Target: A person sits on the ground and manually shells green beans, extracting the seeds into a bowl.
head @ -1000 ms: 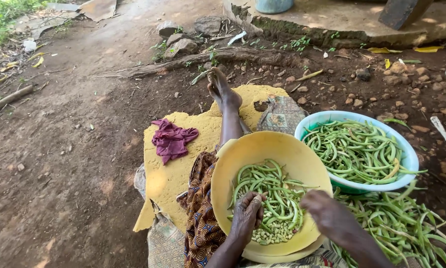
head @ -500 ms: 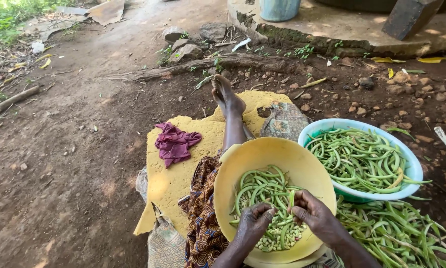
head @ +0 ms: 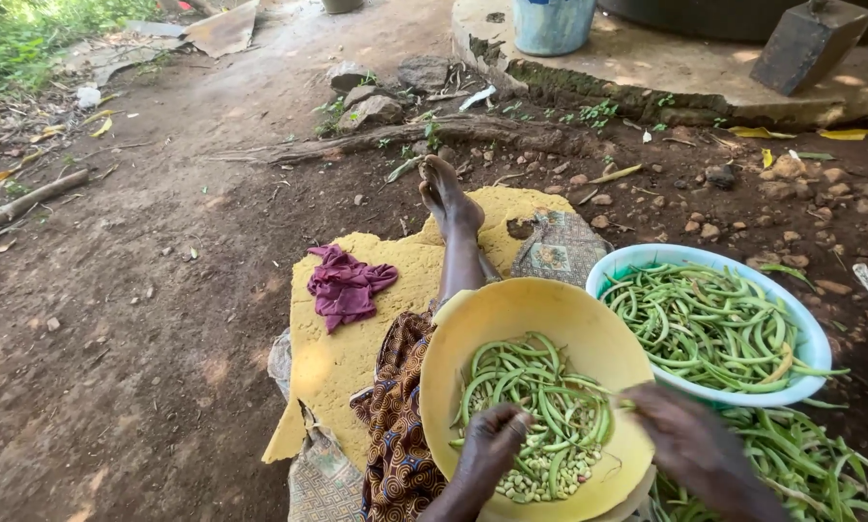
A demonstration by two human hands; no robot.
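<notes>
Both hands sit in the yellow bowl [head: 473, 319] of green bean pods [head: 535, 396]. Left hand [head: 492, 445] is curled on a pod. Right hand [head: 690, 440] is blurry, grip can't tell.

place: rural home yard, outdoors | ground: bare dirt [head: 115, 319], stones, fallen branch [head: 424, 135] | far: concrete slab [head: 666, 68] with blue bucket [head: 553, 21] (grass far left) | near: yellow mat [head: 357, 329], bowls of green beans [head: 714, 324]

Yellow bowl [head: 511, 319], green pods [head: 540, 406]; pale-blue basin [head: 809, 340]; maroon rag [head: 345, 285]; patterned brown-orange skirt [head: 395, 425].
</notes>
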